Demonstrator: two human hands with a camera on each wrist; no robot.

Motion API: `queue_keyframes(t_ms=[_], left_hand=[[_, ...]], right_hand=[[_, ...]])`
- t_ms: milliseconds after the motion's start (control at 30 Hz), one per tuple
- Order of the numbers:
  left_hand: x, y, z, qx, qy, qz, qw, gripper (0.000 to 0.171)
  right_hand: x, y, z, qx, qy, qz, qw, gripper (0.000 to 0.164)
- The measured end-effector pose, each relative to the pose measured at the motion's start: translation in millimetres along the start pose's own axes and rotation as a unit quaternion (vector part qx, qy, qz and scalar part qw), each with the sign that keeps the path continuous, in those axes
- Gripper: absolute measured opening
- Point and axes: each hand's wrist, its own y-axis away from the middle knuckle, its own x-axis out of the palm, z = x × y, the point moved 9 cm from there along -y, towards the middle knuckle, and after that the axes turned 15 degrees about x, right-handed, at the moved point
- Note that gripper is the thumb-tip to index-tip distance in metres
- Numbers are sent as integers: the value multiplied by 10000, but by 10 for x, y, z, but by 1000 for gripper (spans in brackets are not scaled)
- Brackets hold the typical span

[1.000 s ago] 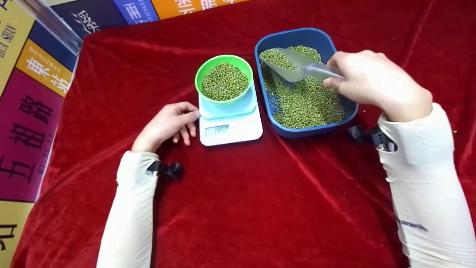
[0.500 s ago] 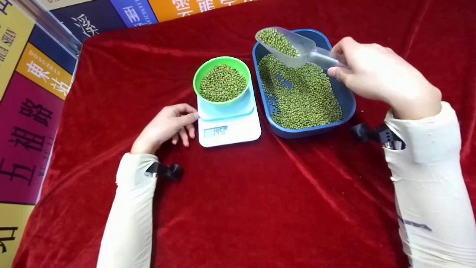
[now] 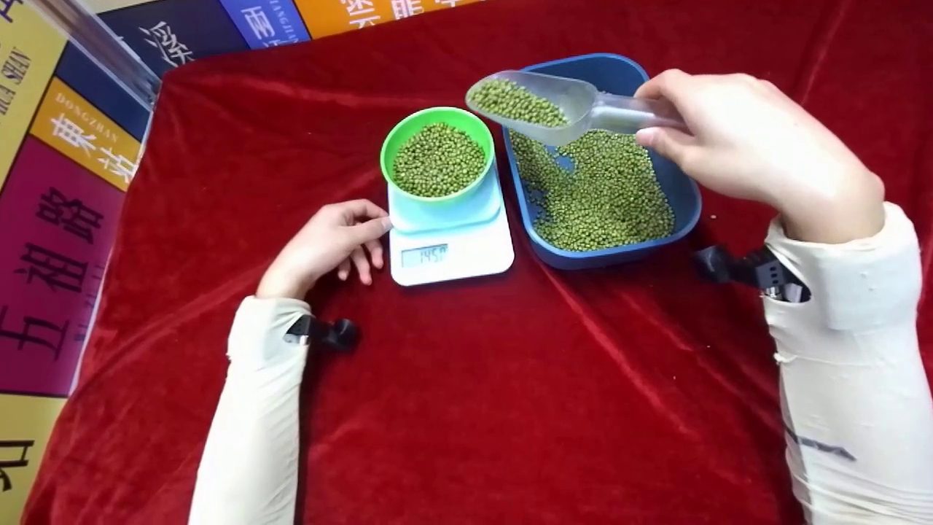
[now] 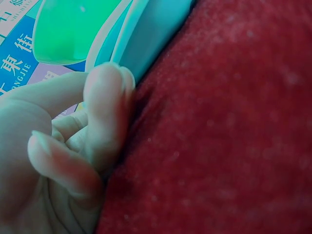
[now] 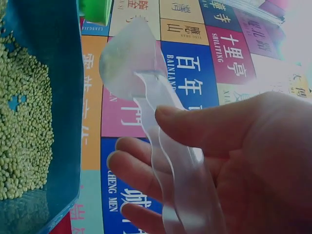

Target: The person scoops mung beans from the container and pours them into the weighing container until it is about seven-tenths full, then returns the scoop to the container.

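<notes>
My right hand [image 3: 762, 146] grips a translucent plastic scoop [image 3: 605, 113] by its handle, with green mung beans [image 3: 517, 102] in its bowl. The scoop's tip reaches over the left rim of a blue bin [image 3: 616, 255], close to a green bowl [image 3: 390, 179] of mung beans. That bowl sits on a white kitchen scale [image 3: 466, 266], whose display reads about 145. My left hand [image 3: 324, 244] rests beside the scale, thumb and forefinger tips touching its left edge and the other fingers loosely bent. In the right wrist view the scoop handle [image 5: 187, 180] lies between thumb and fingers.
More mung beans [image 3: 605, 204] cover the bin's floor, with a small bare blue patch. A wrinkled red velvet cloth [image 3: 510, 401] lies under everything. Colourful panels with Chinese characters [image 3: 55, 270] border the left and far sides.
The loaded scoop has risen out of the beans in the bin, then moved left toward the green bowl and slightly down. The left hand has stayed at the scale's edge.
</notes>
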Motion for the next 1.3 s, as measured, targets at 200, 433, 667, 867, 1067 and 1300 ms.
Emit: queue_keyframes(t_ms=[200,433,667,867,1067,1300], left_hand=[[0,4,2,8,-25,8,10000,36],[-21,2,-2,12,-71,-3,10000,38],[-38,15,3,1,-74,-14,10000,35],[-42,25,12,-7,-57,-20,10000,37],[-32,24,20,-8,-33,-33,10000,36],[2,4,13,18,19,-3,10000,35]], right_hand=[[-33,23,100,-355,141,-374,9986,28],[-101,101,262,-664,370,-1057,9915,14],[-158,173,417,-816,440,-1589,9829,22],[-166,198,520,-859,626,-1820,9775,24],[-176,232,591,-850,656,-1996,9740,22],[-177,258,618,-886,655,-2184,9696,21]])
